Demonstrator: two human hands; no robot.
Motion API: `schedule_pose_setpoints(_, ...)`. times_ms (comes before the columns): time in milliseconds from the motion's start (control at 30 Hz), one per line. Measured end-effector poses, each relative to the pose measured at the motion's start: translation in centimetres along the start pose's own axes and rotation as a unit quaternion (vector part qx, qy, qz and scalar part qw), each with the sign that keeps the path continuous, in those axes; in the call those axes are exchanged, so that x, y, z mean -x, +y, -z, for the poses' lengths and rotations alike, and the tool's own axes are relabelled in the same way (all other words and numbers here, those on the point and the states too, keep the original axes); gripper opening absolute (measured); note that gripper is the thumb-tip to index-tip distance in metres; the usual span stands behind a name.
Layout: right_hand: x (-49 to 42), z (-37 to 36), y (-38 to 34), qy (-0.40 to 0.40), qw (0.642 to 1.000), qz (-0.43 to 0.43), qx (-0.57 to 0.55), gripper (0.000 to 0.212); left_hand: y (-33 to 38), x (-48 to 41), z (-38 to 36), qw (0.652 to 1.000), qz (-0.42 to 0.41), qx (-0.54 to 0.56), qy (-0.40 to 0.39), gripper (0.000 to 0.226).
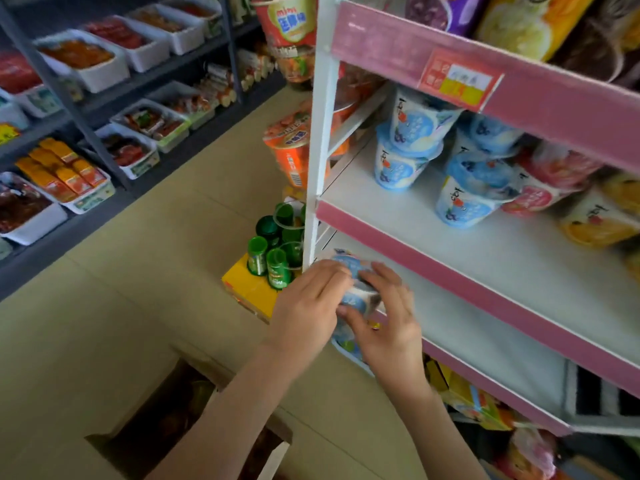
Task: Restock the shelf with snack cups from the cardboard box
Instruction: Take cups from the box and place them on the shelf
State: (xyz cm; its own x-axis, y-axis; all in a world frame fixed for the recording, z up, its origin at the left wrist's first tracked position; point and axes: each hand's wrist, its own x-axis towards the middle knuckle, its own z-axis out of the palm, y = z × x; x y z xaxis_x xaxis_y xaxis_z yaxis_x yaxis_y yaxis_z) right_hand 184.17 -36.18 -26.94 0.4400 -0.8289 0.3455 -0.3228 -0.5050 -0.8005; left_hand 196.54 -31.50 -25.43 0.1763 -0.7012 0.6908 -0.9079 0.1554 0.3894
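Left hand (306, 306): fingers curled round the left side of the held cups (356, 299), gripping them.
Right hand (388, 317): fingers bent over the right side of the same cups, thumb on the near side, gripping them too.
Held cups: blue with white lids, stacked one on another between the two hands. How many there are cannot be told; blur and the hands cover much of them.
Where they are: at the near left corner of the lower shelf (467, 334), just beside the white post (320, 150), over the shelf's pink front strip (485, 303).
Box (156, 396): cardboard, open, on the floor (138, 271) near left, under the left forearm; its inside is dark.
Middle shelf (433, 237): white board with shelf cups (405, 168), blue, in stacks of two towards the left.
Pink cups (547, 181): right of the blue ones, touching them.
Orange cups (599, 223): further right, at the edge of view.
Price tag (457, 79): red and yellow, on the strip above the middle shelf.
Green bottles (273, 247): a cluster left of the post, standing on a yellow carton (249, 289).
Noodle tubs (291, 150): orange, stacked left of the post, above the bottles.
Far rack (104, 64): dark shelving across the aisle, far left, with white trays of packaged snacks.
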Motion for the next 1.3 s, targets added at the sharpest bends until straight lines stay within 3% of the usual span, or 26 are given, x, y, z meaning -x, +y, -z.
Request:
schedule_pose_setpoints(67,-1.1,1.5,-0.1,0.038,0.995,-0.081,-0.038,0.075,0.8,-1.5,-1.1,0.997,0.056,0.047,0.026,0.027)
schedule_pose_setpoints(133,-2.3,3.2,-0.7,0.022,0.968,-0.173,-0.183,0.089,1.6,-2.8,-2.2,0.987,0.112,0.103,0.041,0.03)
schedule_pose_setpoints(200,-3.3,4.6,-0.9,-0.01,0.93,-0.22,-0.293,0.087,2.5,-4.1,-3.1,0.978,0.146,0.143,0.051,0.031)
schedule_pose_setpoints(333,-4.3,6.7,-0.5,0.032,0.916,-0.233,-0.325,0.071,4.4,-6.6,-4.5,0.969,0.126,0.205,0.061,0.018)
schedule_pose_setpoints(400,-4.5,7.9,-0.1,0.066,0.915,-0.213,-0.337,0.073,5.1,-7.1,-5.2,0.963,0.114,0.236,0.062,0.014)
schedule_pose_setpoints(567,-5.3,9.9,0.9,0.104,0.928,-0.133,-0.332,0.084,6.2,-8.3,-7.3,0.949,0.12,0.289,0.03,0.031)
schedule_pose_setpoints(667,-6.2,11.3,1.4,0.126,0.944,-0.066,-0.297,0.084,6.8,-9.6,-8.3,0.948,0.069,0.308,0.048,0.026)
schedule_pose_setpoints(867,-8.4,12.8,1.7,0.081,0.965,0.008,-0.251,0.097,6.3,-11.6,-8.8,0.95,-0.049,0.289,0.104,0.025)
schedule_pose_setpoints(967,-9.1,12.5,2.2,0.096,0.968,0.028,-0.232,0.094,6.0,-11.6,-9.5,0.947,-0.018,0.301,0.11,0.021)
schedule_pose_setpoints(1133,-10.5,11.6,3.6,0.226,0.946,0.041,-0.228,0.093,7.4,-11.1,-10.4,0.93,0.127,0.341,0.05,0.033)
schedule_pose_setpoints(1300,-11.5,12.0,4.1,0.219,0.951,0.057,-0.211,0.097,7.2,-11.7,-10.3,0.929,0.132,0.345,0.038,0.024)
